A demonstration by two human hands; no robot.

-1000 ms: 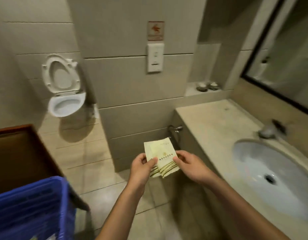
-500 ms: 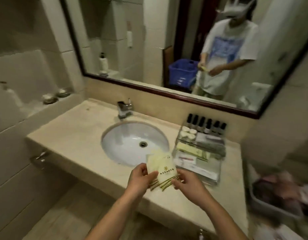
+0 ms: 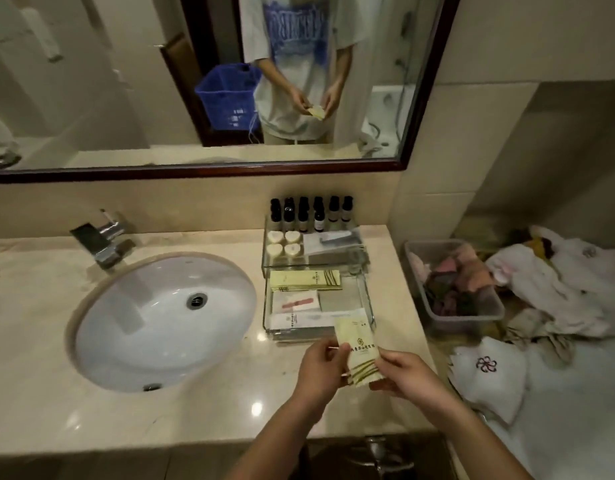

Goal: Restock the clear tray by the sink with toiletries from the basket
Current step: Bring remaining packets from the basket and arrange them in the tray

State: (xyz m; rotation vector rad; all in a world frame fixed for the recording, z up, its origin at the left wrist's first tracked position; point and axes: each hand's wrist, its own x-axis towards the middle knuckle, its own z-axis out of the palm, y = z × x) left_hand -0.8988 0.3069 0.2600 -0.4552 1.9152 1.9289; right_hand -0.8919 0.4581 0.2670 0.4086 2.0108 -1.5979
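Pinching a thin stack of pale yellow-green sachets (image 3: 359,351) with both hands, low over the front of the bench (image 3: 39,393). Gripped at the left edge by the left hand (image 3: 320,370), thumb on top and fingers curled beneath; gripped at the lower right corner by the right hand (image 3: 408,375) in the same way, so both grips closed on the sachets. Held with the printed face up and the striped end toward the body, the top end overlapping the near right corner of the clear tray (image 3: 369,299) in view; cannot tell whether touching it.

Set just right of the sink (image 3: 153,327), back against the wall: that tray, in two levels. On the raised rear level, a row of small dark-capped bottles (image 3: 311,211), four heart-shaped soaps (image 3: 283,243) and flat grey and white packets beside them. In the lower front level, a matching yellow-green sachet (image 3: 306,280) lying crosswise at the back, then white packets, one with a red strip, and a long white one nearest the hands.

Mounted behind the sink on its left, a chrome faucet (image 3: 102,240). Hung above the bench, a dark-framed mirror (image 3: 126,81), reflecting the person holding the sachets and, behind them, the blue basket (image 3: 228,95).

Placed beyond the bench's right end, a grey tub (image 3: 451,320) of crumpled coloured cloths, with white towels (image 3: 489,375) bearing a dark flower emblem heaped around it.
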